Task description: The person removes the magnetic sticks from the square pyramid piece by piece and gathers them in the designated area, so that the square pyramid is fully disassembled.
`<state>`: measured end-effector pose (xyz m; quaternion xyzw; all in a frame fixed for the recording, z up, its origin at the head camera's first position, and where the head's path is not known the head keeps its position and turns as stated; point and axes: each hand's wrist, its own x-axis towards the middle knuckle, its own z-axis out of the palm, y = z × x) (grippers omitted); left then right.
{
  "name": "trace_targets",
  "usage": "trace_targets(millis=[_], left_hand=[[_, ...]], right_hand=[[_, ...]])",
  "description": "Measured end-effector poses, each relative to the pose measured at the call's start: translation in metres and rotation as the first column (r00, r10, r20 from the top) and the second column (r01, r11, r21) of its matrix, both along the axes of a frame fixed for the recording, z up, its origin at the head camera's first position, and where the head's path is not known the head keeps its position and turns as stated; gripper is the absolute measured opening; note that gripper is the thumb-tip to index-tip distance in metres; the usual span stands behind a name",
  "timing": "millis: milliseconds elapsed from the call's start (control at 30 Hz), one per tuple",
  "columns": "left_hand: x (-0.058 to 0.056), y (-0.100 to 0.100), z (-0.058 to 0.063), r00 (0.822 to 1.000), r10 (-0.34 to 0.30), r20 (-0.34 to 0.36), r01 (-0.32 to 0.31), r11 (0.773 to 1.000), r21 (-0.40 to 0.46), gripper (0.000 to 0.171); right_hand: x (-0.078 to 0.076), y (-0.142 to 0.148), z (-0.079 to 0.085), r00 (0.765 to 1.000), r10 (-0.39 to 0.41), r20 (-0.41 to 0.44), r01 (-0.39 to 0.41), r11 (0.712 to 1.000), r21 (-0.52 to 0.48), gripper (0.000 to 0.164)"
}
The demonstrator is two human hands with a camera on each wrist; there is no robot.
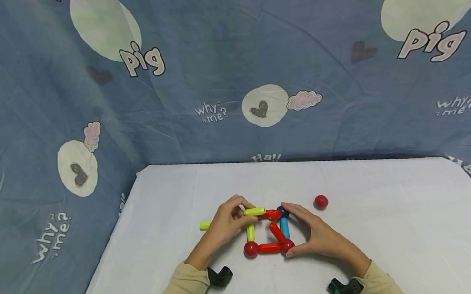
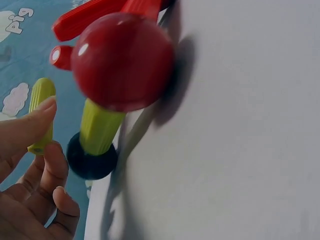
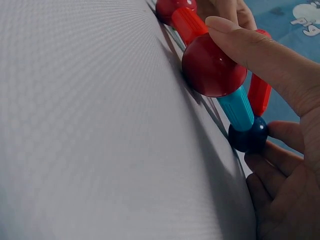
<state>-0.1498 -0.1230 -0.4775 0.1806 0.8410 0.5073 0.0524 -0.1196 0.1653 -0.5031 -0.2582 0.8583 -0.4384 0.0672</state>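
Yellow stick [image 1: 254, 211] (ribbed); axis sideways

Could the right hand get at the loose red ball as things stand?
Probably yes: nothing visible lies between the right hand and the loose red ball, though that hand grips the toy frame and would likely need to let go.

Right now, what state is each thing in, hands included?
Left hand: pinching the held yellow-green rod.
Held yellow-green rod: raised off the white table.
Right hand: gripping the ball-and-rod frame by the near right red ball and dark blue ball.
Ball-and-rod frame: joined together.
Slanting red rod: one end at that red ball.
Loose red ball: lying apart.
Outer yellow-green rod: partly hidden; joined or loose, cannot tell.
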Motion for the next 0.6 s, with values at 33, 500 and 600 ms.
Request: trace_targets(millis=[33, 500, 600], left_hand=[[-0.001, -0.001, 0.0, 1.0, 0.005, -0.009, -0.005, 1.0, 0.004, 0.017], [-0.007, -0.032, 0.016, 0.993, 0.097, -0.062, -0.097, 0.995, -0.007, 0.025], [-0.008, -0.044, 0.016, 0.989, 0.127, -0.073, -0.129, 0.991, -0.036, 0.025]], right_hand=[[0.0, 0.0, 0.0, 1.0, -0.001, -0.001, 0.001, 1.0, 0.003, 0.11], [0.0, 0.0, 0.001, 0.999, -0.011, 0.033, 0.011, 1.0, 0.014, 0.11], [0.0, 0.0, 0.0, 1.0, -0.009, 0.028, 0.009, 1.0, 0.01, 0.11]])
